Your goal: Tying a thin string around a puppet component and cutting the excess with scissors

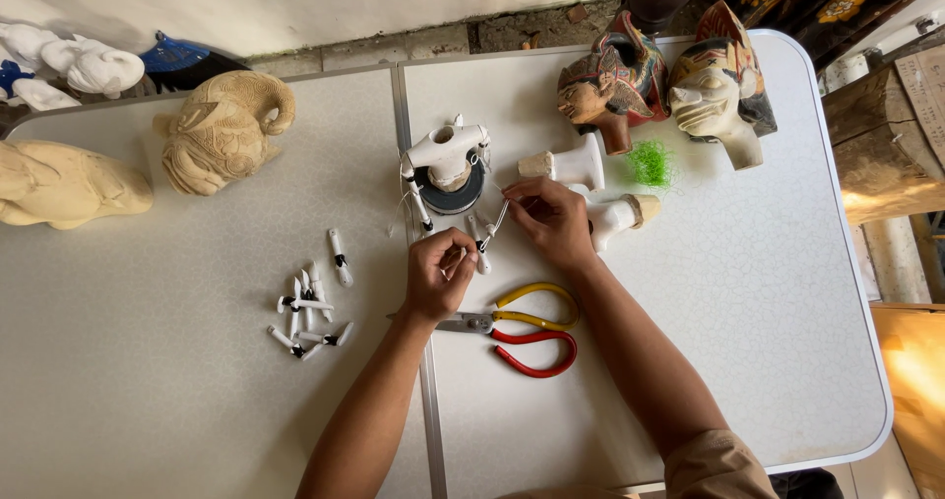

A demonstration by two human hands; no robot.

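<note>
My left hand [438,275] is closed around a small white puppet arm piece [481,253] with a black band. My right hand [551,221] pinches a thin white string or wire [500,214] that runs up from that piece. Just beyond both hands a white puppet torso [445,155] rests on a dark tape roll [461,192], with a jointed white arm [417,199] hanging from it. Near my left wrist lie scissors [522,337] with yellow and red handles.
A pile of several white arm pieces [307,317] lies at left on the white folding table [197,391]. Two unpainted carved heads [224,130] sit far left, two painted puppet heads [669,81] far right, with green fibre [651,162] and white neck pieces [571,164].
</note>
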